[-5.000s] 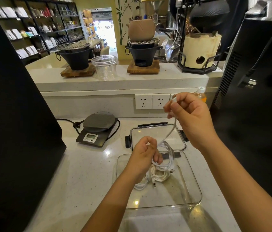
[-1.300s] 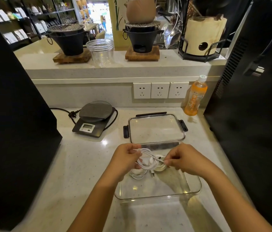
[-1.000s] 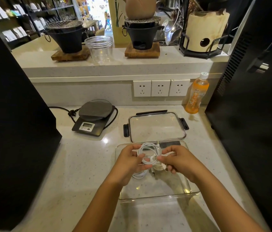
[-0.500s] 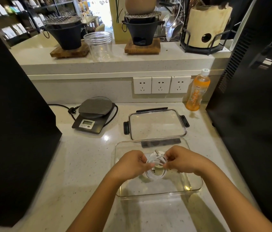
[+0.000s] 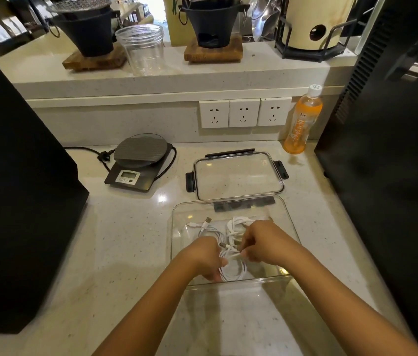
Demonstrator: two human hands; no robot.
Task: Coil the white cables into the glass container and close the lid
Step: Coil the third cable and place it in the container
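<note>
The white cables [image 5: 218, 233] lie inside the glass container [image 5: 288, 222] on the bench [image 5: 125, 242], partly in loops, with one plug end loose near the far-left corner. The coiling seems nearly done. The lid [image 5: 238, 174] rests just behind the container, not yet on. Both hands reach in: the left hand [image 5: 206, 258] grips a loop and the right hand [image 5: 260, 240] pinches the cable beside it.
</note>
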